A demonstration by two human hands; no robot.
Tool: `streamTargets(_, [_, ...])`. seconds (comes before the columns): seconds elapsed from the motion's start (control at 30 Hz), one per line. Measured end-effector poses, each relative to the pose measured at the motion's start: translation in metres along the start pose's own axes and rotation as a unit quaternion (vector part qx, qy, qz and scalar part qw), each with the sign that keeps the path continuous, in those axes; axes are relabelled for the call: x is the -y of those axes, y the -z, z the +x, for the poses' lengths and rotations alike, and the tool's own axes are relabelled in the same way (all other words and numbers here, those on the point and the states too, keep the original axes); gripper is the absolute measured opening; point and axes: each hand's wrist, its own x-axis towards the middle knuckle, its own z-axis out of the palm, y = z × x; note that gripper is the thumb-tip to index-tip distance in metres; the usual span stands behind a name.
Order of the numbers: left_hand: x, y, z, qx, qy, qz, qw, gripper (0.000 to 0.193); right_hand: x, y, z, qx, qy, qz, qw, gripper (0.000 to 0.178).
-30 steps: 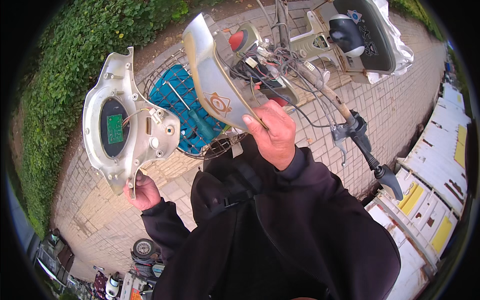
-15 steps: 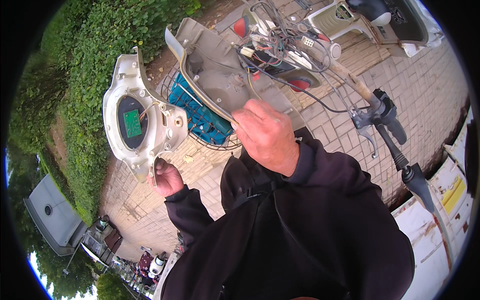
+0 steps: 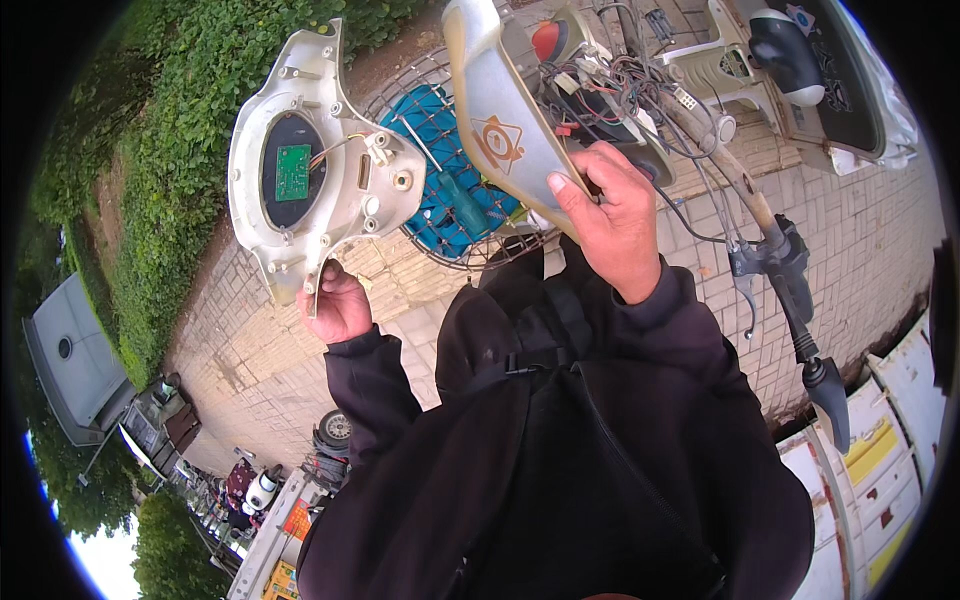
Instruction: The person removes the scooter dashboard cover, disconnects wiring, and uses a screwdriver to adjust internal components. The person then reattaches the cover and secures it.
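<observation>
My left hand [image 3: 338,303] is closed on the lower corner of a white plastic scooter handlebar cover [image 3: 345,205], held up with its ribbed inner side toward me. An oval dark gauge back with a green circuit board [image 3: 292,172] sits in it, and thin wires run out of it. My right hand [image 3: 612,215] grips the edge of a grey scooter front panel [image 3: 500,110], thumb on the smooth outer face, which carries a brown emblem. Right of that panel, a tangle of wires and connectors [image 3: 640,85] hangs around the bare steering column [image 3: 745,185].
Under the two covers is a wire basket with a blue-green bag [image 3: 440,200]. Handlebars with a brake lever [image 3: 785,265] stand on the right. A pale plastic chair [image 3: 725,65] is at the top right, green hedge [image 3: 190,120] at the left, brick paving [image 3: 250,350] below.
The grey panel has turned from its ribbed inner side to its smooth outer face and moved up and right with my right hand. The white cover has risen slightly to the right.
</observation>
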Motion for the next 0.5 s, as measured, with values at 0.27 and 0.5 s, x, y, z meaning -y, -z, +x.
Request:
streamTargets(0.27, [-0.003,0.007,-0.004,-0.04,-0.029,0.02,0.999,0.01,0.003,0.0,0.006,0.01,-0.089,0.041,0.995,0.019])
streamTargets(0.5, [-0.005,0.025,-0.007,-0.038,-0.049,-0.004,0.998,0.02,0.009,0.008,0.004,0.027,-0.132,0.088,0.987,0.039])
